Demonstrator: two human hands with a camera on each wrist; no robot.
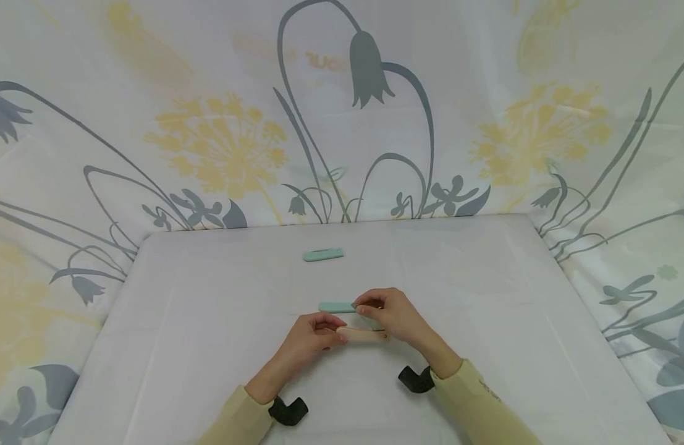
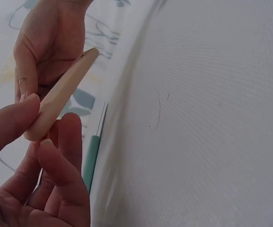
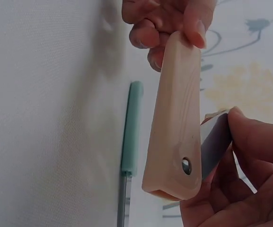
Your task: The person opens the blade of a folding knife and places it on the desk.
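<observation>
Between the two hands is a folding knife (image 1: 364, 335) with a beige handle (image 3: 174, 113) and a metal rivet at one end. My left hand (image 1: 311, 337) pinches the handle's far end from the rivet between thumb and fingers. Thumb and fingers of my right hand (image 1: 394, 315) pinch the metal blade (image 3: 215, 142), which stands out at an angle from the handle near the rivet. Just behind lies a teal-handled knife (image 1: 335, 307) with its thin blade extended, partly hidden by the right hand in the head view.
Farther back on the white tabletop (image 1: 208, 296) lies a second teal folding knife (image 1: 323, 254), folded. A floral-printed curtain (image 1: 458, 123) stands around the back and sides. Black wrist mounts (image 1: 288, 411) stick out from both sleeves.
</observation>
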